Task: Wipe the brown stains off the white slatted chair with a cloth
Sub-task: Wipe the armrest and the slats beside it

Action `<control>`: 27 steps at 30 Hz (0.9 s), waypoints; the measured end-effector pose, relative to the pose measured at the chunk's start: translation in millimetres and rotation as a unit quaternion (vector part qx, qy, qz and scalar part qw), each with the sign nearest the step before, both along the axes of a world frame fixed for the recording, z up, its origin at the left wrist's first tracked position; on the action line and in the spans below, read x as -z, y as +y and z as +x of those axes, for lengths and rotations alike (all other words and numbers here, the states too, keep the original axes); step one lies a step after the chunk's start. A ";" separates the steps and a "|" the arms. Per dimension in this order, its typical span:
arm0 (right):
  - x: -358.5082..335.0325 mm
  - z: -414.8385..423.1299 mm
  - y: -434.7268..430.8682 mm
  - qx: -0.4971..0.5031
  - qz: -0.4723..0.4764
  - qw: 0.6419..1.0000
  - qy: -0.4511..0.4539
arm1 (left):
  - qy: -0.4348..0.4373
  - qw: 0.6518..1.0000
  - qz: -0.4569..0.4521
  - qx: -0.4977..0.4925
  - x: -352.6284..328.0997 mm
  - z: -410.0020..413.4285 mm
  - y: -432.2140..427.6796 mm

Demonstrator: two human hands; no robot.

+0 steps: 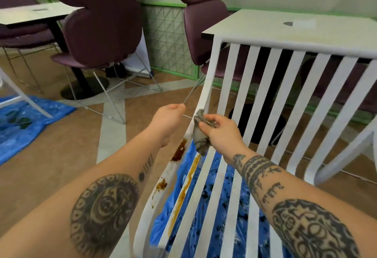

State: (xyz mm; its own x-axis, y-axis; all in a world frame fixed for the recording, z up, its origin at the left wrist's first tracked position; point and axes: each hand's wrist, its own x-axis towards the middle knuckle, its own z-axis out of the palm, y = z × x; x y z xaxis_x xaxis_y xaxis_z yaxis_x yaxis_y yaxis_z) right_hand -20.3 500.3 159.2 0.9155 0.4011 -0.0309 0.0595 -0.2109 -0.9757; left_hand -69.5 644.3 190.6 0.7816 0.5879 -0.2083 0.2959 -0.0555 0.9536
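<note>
white slatted chair fills the middle and right of the view, its seat slats running toward the person and its backrest rising until the top rail sits just under the edge of a white table; i cannot tell whether they touch. brown stains sit on the chair's left side: a dark blot and specks on the outer rail, and a long ochre streak down the first slat beside it. the other slats look white

the right hand hovers over the bend between seat and back, thumb and fingertips pinching a crumpled grey cloth, which hangs just above the top of the stains. the right forearm crosses over the seat slats and hides part of them. the left hand is just left of the outer rail, apart from it, fingers curled into a loose fist with nothing seen in it

a blue plastic sheet lies under the chair and shows between the slats, flecked with dark spots. more blue sheet is spread on the floor at far left. two purple chairs on thin wire legs stand near the left of the white chair, one tucked at the white table's corner. another table stands at the back left, against a green lattice panel. part of a second white frame shows at the right edge, near the chair
</note>
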 end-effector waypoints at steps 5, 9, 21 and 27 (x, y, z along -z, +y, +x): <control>-18.8 -13.6 30.5 0.031 0.120 0.984 0.130 | -0.061 0.994 -0.035 0.082 -13.2 -26.5 -6.6; -26.5 -15.9 25.0 -0.108 0.110 0.961 0.228 | -0.035 0.988 0.145 0.030 -7.0 -37.0 14.0; 27.6 54.6 53.2 0.042 -0.053 0.985 0.157 | 0.075 0.977 0.172 0.106 35.0 -2.8 21.3; 30.9 59.7 48.0 0.059 0.019 0.966 0.251 | 0.131 0.968 0.169 0.135 42.4 5.6 29.5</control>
State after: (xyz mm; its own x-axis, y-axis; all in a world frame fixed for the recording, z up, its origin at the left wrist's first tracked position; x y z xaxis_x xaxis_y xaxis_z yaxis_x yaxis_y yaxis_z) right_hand 39.4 548.3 128.4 0.8284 0.3042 -0.4703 -0.4458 -0.1501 -0.8824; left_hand -63.8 673.8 148.2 0.8622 0.4396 -0.2519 0.4568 -0.4593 0.7618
